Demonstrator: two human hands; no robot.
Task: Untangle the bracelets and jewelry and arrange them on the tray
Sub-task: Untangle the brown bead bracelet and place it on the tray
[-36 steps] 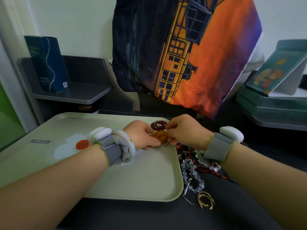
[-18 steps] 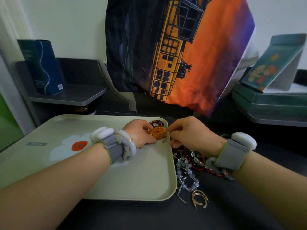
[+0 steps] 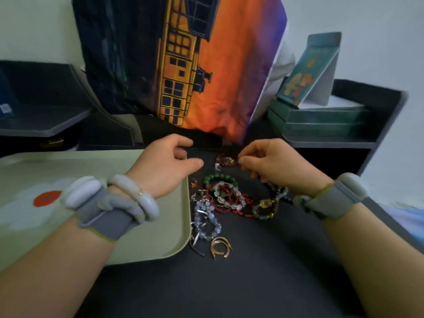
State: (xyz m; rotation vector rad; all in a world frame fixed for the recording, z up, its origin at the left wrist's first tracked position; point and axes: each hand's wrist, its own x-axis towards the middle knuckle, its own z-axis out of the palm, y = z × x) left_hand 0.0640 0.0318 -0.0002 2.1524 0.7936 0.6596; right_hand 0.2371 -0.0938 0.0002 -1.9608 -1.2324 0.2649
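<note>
A person's two hands are reaching over a dark tabletop. The left hand (image 3: 168, 165) is hovering over the right edge of a pale green tray (image 3: 146, 244), fingers loosely curled and holding nothing. The visible part of the tray is showing only a printed white flower with an orange centre (image 3: 47, 198). The right hand (image 3: 273, 162) is pinching a dark red bead bracelet (image 3: 226, 159) between thumb and fingertips, just above the table. Just right of the tray, a tangled pile (image 3: 226, 198) is lying on the table: a green bracelet (image 3: 218, 179), red cord, clear and pale blue beads. Gold hoops (image 3: 220, 247) are sitting nearest the viewer. A printed cushion (image 3: 183, 65) is leaning behind.
</note>
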